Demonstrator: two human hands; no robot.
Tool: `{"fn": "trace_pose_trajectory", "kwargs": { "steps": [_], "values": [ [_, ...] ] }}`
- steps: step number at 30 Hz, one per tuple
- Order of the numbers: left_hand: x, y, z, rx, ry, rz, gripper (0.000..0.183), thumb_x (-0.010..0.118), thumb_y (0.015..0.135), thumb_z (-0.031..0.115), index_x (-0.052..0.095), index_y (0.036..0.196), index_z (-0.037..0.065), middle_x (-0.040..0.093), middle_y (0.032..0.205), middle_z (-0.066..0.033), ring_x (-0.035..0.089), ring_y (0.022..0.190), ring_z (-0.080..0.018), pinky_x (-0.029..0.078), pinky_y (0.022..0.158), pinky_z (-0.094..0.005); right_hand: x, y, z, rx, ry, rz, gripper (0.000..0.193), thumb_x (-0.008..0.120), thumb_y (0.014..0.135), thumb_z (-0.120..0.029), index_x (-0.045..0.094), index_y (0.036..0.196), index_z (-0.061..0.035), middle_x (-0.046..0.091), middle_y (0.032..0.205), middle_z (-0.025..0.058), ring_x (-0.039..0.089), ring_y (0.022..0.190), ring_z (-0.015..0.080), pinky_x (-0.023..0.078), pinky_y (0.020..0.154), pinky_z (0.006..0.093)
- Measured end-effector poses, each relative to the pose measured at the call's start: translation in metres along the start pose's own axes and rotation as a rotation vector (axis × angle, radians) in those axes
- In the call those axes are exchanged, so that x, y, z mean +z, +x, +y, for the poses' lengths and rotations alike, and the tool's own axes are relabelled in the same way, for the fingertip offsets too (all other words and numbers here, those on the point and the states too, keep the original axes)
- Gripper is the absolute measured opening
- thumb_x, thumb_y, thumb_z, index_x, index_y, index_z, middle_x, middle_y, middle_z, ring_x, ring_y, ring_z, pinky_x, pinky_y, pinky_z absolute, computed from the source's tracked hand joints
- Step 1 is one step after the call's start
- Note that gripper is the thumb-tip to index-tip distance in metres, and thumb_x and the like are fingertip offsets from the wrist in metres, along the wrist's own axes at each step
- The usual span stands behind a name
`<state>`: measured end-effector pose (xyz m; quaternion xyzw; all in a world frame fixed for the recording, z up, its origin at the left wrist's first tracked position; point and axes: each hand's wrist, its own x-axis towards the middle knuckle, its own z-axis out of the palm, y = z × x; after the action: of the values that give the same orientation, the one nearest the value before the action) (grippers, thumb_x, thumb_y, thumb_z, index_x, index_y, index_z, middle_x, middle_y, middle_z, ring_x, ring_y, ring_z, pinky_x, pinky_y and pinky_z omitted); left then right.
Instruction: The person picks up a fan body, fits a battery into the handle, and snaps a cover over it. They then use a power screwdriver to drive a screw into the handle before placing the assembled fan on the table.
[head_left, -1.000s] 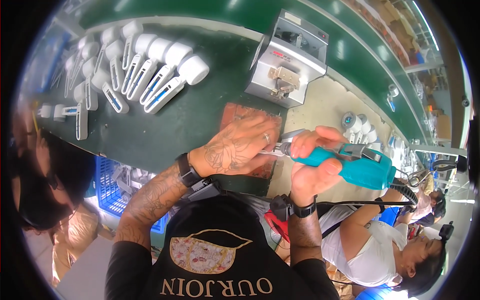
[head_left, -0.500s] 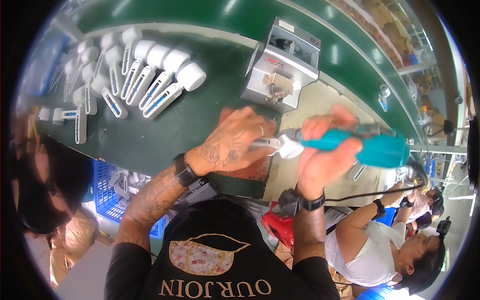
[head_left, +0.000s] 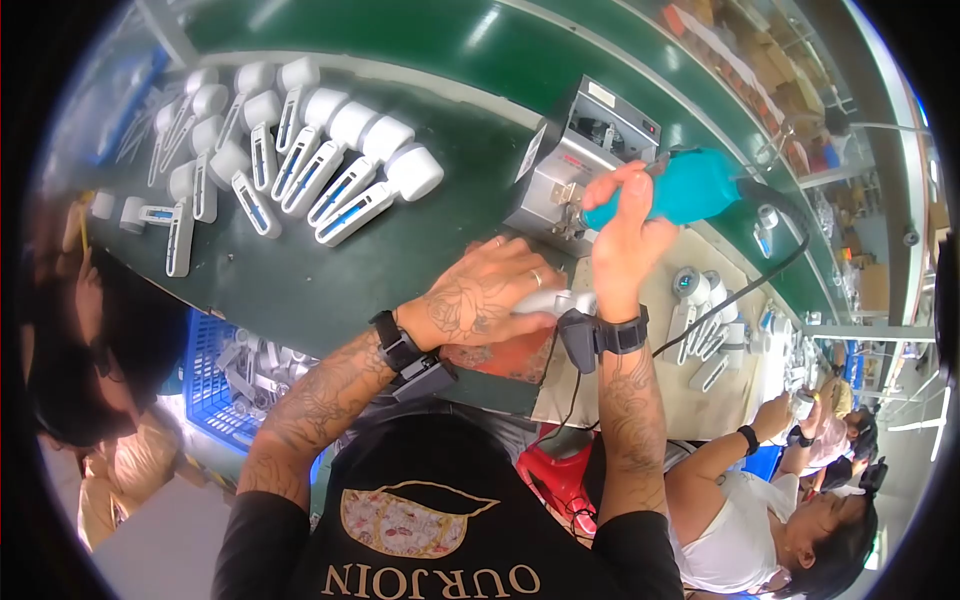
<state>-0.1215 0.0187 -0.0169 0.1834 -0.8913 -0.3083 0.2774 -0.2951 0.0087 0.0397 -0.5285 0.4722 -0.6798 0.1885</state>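
Observation:
My right hand (head_left: 632, 235) is wrapped round a teal electric screwdriver (head_left: 700, 185) with a dark cable. Its front end points left, at the metal fitting (head_left: 568, 208) on the face of a grey screw-feeder machine (head_left: 548, 180); whether the tip touches is too blurred to tell. Over a worn reddish mat (head_left: 500, 360), my left hand (head_left: 488, 290) closes on a white plastic handle part (head_left: 556, 301). That part is largely covered by my fingers and by my right wrist's strap device.
Several white round-headed units (head_left: 350, 205) with slotted handles lie in rows at the left. A blue basket (head_left: 205, 375) of grey parts stands below the bench. More units (head_left: 715, 300) rest on the right board. Co-workers sit on both sides; one (head_left: 740, 520) wears white.
My right hand has lifted the screwdriver off the white part and carried it up and away to the feeder machine. My left hand keeps its grip on the part. The view has shifted slightly.

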Motion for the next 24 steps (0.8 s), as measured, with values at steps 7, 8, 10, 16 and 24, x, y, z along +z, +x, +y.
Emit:
{"fn": "trace_pose_trajectory", "kwargs": {
  "steps": [7,8,10,16,24],
  "values": [
    [-0.001,-0.003,-0.002,-0.036,0.048,0.038,0.036,0.079,0.083,0.030,0.071,0.115,0.017,0.066,0.108,-0.0002,0.059,0.104,-0.0239,0.046,0.095,-0.0417,-0.012,-0.028,-0.038,0.151,0.011,0.019,0.042,0.056,0.107,-0.038,0.058,0.111,0.0036,0.057,0.073,0.0073,0.058,0.067,0.0182,0.047,0.062,0.0320],
    [-0.001,-0.001,0.000,-0.048,0.021,0.015,0.036,0.079,0.083,0.031,0.071,0.115,0.016,0.066,0.108,-0.0001,0.059,0.104,-0.0241,0.046,0.095,-0.0421,-0.020,-0.035,-0.042,0.160,0.009,0.012,0.042,0.056,0.107,-0.038,0.058,0.111,0.0036,0.057,0.073,0.0073,0.058,0.067,0.0182,0.047,0.062,0.0320],
    [-0.003,0.002,0.001,-0.052,-0.007,-0.015,0.037,0.079,0.083,0.031,0.071,0.115,0.016,0.066,0.107,0.0000,0.059,0.104,-0.0242,0.046,0.095,-0.0426,-0.031,-0.045,-0.046,0.166,0.134,0.033,0.048,0.056,0.106,-0.042,0.058,0.114,0.0046,0.056,0.074,0.0069,0.057,0.067,0.0188,0.046,0.062,0.0321],
    [-0.001,-0.001,-0.002,0.021,0.055,0.029,0.036,0.074,0.087,0.034,0.064,0.115,0.013,0.062,0.103,-0.0060,0.057,0.099,-0.0272,0.046,0.088,-0.0421,-0.035,-0.052,-0.042,0.219,0.055,0.027,0.051,0.058,0.104,-0.045,0.057,0.116,0.0053,0.056,0.075,0.0072,0.057,0.068,0.0189,0.046,0.062,0.0321],
    [-0.001,-0.001,-0.001,0.045,0.070,0.005,0.037,0.073,0.088,0.034,0.062,0.115,0.012,0.061,0.104,-0.0066,0.056,0.099,-0.0278,0.046,0.086,-0.0428,-0.032,-0.064,-0.027,0.205,0.039,-0.027,0.045,0.056,0.105,-0.043,0.055,0.108,0.0021,0.056,0.075,0.0080,0.056,0.068,0.0198,0.047,0.064,0.0337]
  ]
}}
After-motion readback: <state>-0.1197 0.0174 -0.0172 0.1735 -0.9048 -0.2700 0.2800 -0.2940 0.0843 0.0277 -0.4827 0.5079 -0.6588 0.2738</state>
